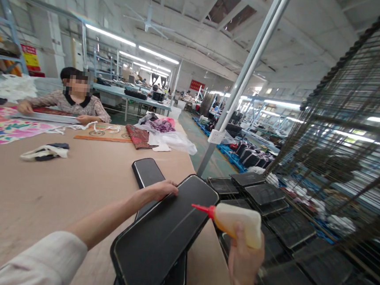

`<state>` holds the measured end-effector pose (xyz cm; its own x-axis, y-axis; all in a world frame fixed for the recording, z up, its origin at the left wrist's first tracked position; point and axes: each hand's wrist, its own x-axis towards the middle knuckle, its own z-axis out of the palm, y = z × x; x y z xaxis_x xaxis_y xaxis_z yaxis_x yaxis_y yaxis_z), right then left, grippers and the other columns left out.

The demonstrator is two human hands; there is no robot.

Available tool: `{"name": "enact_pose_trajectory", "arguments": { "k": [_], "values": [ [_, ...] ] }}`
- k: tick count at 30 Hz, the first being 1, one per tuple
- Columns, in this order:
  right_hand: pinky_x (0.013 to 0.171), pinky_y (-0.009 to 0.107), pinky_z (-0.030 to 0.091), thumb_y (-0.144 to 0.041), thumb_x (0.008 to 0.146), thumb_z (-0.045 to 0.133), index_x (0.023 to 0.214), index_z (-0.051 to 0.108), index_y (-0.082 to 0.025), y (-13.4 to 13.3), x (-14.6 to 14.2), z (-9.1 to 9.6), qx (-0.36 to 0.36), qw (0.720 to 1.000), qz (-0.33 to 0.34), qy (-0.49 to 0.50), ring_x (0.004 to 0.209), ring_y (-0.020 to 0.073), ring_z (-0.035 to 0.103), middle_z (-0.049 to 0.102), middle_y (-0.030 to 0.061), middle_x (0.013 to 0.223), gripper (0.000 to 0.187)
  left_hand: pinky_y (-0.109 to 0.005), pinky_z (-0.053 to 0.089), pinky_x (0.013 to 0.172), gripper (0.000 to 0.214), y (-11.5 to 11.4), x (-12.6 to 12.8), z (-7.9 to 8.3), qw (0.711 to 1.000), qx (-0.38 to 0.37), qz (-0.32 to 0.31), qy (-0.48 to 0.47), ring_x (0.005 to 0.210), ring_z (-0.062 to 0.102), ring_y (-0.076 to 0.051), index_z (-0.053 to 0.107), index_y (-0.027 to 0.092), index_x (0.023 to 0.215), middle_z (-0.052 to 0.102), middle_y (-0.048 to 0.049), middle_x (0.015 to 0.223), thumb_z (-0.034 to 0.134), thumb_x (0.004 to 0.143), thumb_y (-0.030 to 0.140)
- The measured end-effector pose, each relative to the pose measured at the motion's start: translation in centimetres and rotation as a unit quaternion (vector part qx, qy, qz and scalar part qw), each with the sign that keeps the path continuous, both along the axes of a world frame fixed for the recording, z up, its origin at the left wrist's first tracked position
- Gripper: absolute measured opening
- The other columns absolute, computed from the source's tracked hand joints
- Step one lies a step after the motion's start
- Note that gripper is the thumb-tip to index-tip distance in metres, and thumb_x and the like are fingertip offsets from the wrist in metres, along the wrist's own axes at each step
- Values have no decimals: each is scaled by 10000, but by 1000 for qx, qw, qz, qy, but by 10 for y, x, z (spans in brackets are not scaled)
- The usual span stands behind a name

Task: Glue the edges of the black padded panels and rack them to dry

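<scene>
My left hand [159, 190] rests on the far left edge of a black rounded-rectangle panel [163, 235], fingers curled over its rim. The panel lies tilted on top of other black panels [147, 172] at the table's right edge. My right hand [244, 265] grips a pale squeeze bottle [239, 220] with a red nozzle, held sideways. The nozzle tip points left, just above the panel's right edge.
A brown work table [39, 191] spreads to the left, with colourful fabric [3, 126], a white strap bundle [44, 152] and plastic bags [173, 139]. A person sits at its far side. Wire drying racks [342, 151] holding black panels stand right. A metal pole [245, 76] rises ahead.
</scene>
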<state>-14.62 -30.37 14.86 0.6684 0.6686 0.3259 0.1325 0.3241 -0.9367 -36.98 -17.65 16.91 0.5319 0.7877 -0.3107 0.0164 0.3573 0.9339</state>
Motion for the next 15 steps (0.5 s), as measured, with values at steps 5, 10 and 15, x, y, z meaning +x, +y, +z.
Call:
{"name": "enact_pose_trajectory", "arguments": {
  "k": [5, 10, 15],
  "values": [
    [637, 300, 451, -498, 621, 664, 1012, 515, -147, -3, -3, 6, -46, 999, -24, 0, 748, 193, 538, 568, 51, 874, 546, -280, 480, 625, 194, -3, 4, 2, 999, -7, -19, -27, 672, 625, -196, 590, 129, 615, 641, -24, 594, 507, 440, 113],
    [689, 296, 447, -529, 550, 688, 1090, 478, -177, -40, -49, -15, -41, 994, 104, -4, 855, 225, 550, 573, 64, 976, 678, -303, 477, 645, 184, -1, 0, 0, 1000, -7, 4, -12, 656, 614, -195, 585, 130, 598, 622, -16, 558, 521, 425, 126],
    [740, 346, 422, -521, 626, 652, 1049, 506, -174, -7, -14, 12, -36, 996, -46, -62, 844, 221, 535, 557, 49, 956, 566, -297, 475, 651, 233, -9, -1, 8, 1000, -8, -16, -16, 656, 613, -188, 612, 126, 634, 639, -22, 589, 514, 422, 110]
  ]
}}
